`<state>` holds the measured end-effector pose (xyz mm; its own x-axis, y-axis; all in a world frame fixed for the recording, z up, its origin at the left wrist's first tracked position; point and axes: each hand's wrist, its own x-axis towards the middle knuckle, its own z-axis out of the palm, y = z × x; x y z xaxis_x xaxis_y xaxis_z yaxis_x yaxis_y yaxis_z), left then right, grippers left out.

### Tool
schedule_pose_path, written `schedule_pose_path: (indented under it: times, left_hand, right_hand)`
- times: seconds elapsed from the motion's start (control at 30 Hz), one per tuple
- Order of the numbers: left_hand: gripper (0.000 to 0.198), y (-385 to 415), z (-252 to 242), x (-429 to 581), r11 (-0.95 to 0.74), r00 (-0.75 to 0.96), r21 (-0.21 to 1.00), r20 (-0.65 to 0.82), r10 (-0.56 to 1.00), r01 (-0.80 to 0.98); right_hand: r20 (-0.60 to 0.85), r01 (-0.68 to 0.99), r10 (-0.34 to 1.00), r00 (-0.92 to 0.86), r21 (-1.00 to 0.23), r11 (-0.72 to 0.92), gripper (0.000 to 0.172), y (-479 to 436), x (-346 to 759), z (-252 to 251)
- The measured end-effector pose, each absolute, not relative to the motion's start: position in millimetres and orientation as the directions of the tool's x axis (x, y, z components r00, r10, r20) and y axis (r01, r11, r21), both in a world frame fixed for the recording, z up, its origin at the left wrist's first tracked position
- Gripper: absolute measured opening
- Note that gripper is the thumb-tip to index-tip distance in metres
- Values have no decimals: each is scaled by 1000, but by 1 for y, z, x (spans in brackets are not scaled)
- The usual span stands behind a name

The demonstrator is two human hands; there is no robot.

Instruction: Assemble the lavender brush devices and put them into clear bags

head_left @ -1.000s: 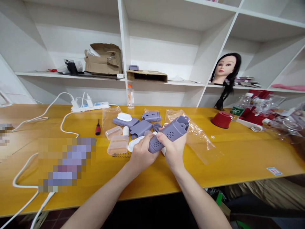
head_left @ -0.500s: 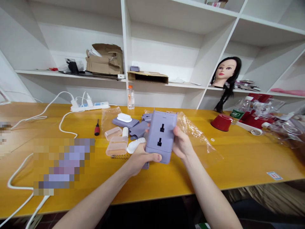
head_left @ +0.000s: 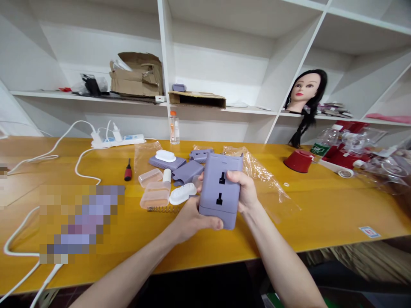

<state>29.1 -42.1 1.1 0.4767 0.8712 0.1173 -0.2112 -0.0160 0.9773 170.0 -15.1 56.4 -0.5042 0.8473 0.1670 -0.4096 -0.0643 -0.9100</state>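
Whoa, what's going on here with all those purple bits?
A person is holding a purple case up over the table with both hands. The left hand grips its lower left part, and the right hand holds the right side, thumb on the front near the upper of two black slots. On the table behind lie more purple parts, see-through boxes, a white oval piece with little spikes and a spring. A screwdriver lies untouched farther left.
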Motion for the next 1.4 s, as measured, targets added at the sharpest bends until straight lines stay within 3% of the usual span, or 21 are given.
schedule_pose_path:
  times: [0.3, 0.57, 0.73, 0.87, 1.0, 1.17, 1.4]
  left_hand:
    - [34, -38, -4, 23, -15, 492, 954, 168, 855, -299]
    - [31, -42, 8, 27, -35, 491, 992, 89, 866, -119]
    - [34, -37, 6, 28, 12, 478, 977, 92, 873, -211]
    - [40, -35, 0, 28, 119, 444, 941, 36, 895, -316]
    - [41, -34, 1, 26, 93, 383, 912, 73, 921, -398]
    - [45, -35, 5, 26, 77, 359, 903, 88, 929, -423]
    - [37, -33, 1, 27, 33, 330, 916, 111, 937, -400]
  right_hand:
    - [302, -386, 890, -342, -908, 160, 47, -22, 166, 47]
    - [179, -372, 879, -443, -928, 1, 43, -15, 171, 51]
    - [193, -411, 862, -470, -912, -20, 40, -9, 167, 54]
    - [203, -369, 889, -411, -929, 41, 50, -6, 166, 53]
    - [210, -323, 928, -307, -940, 106, 59, -13, 174, 48]
    - [203, -271, 924, -326, -956, 114, 60, -33, 181, 38]
    - [449, -183, 889, -85, -885, 429, 38, -40, 182, 18]
